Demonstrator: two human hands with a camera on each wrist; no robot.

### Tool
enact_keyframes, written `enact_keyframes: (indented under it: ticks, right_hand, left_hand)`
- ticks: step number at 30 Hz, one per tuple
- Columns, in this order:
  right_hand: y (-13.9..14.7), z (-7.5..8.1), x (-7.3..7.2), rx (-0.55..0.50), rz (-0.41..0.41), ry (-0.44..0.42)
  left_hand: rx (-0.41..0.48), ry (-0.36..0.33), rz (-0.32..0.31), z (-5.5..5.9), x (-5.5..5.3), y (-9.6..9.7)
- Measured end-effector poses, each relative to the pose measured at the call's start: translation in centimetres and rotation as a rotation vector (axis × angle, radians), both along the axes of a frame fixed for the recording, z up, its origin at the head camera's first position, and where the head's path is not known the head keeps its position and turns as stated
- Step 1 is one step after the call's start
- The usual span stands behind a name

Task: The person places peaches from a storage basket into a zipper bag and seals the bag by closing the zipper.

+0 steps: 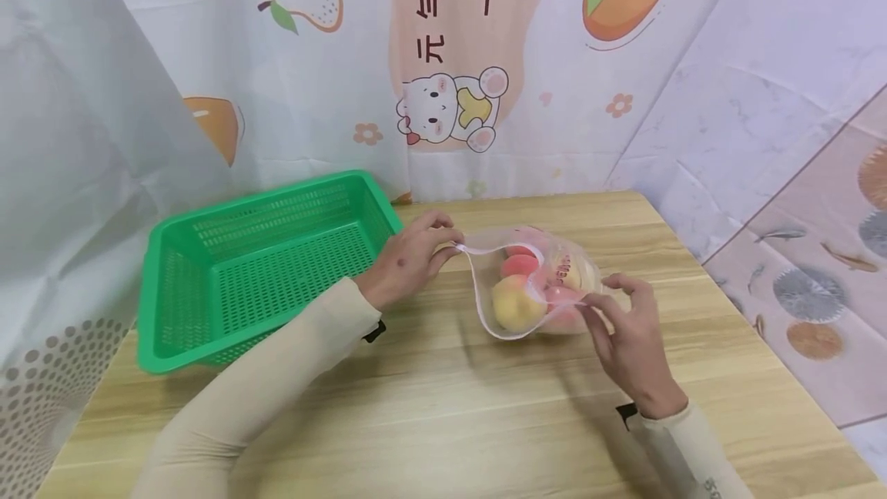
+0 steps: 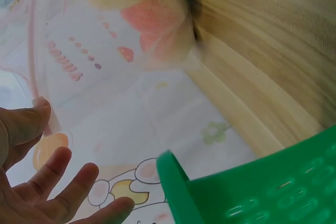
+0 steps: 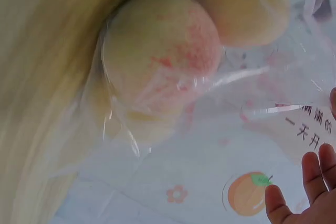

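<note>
A clear zip bag (image 1: pixel 485 306) with a pink-edged mouth lies on the table, its opening spread toward me. Inside it are several peaches (image 1: pixel 518 303), yellow and pinkish red. My left hand (image 1: pixel 410 256) pinches one corner of the mouth between thumb and index finger; in the left wrist view its other fingers (image 2: pixel 79 187) stand spread. On the right side of the mouth, my right hand (image 1: pixel 630 333) pinches the bag's edge. Through the film, the right wrist view shows a blushed peach (image 3: pixel 163 51) up close, while most of that hand is out of frame there.
A green perforated basket (image 1: pixel 155 291) stands on the left of the wooden table (image 1: pixel 416 422), close beside my left forearm. Behind the table hangs a printed curtain (image 1: pixel 312 98) with fruit and cartoon pictures.
</note>
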State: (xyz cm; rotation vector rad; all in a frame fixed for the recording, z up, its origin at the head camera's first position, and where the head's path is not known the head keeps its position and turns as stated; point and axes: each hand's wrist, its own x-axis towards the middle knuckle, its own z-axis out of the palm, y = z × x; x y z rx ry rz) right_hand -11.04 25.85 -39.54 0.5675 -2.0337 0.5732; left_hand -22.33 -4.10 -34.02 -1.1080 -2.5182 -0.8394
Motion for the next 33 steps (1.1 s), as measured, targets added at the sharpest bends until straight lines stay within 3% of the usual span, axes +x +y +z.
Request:
enact_keyframes:
  ticks: [11,23,33]
  right_hand:
    - [3.0,1.1,-1.8,-0.062,-0.116,-0.032]
    - [4.9,1.5,-3.4,-0.086,-0.125,-0.024]
    - [5.8,1.7,-4.5,-0.083,-0.153,-0.030]
  left_hand:
    - [0.008,0.021,0.013,0.1,0.0,-0.5]
    - [-0.003,-0.014,0.048,0.0,0.5,-1.8]
    - [-0.031,0.009,0.055,-0.3,1.8,-1.8]
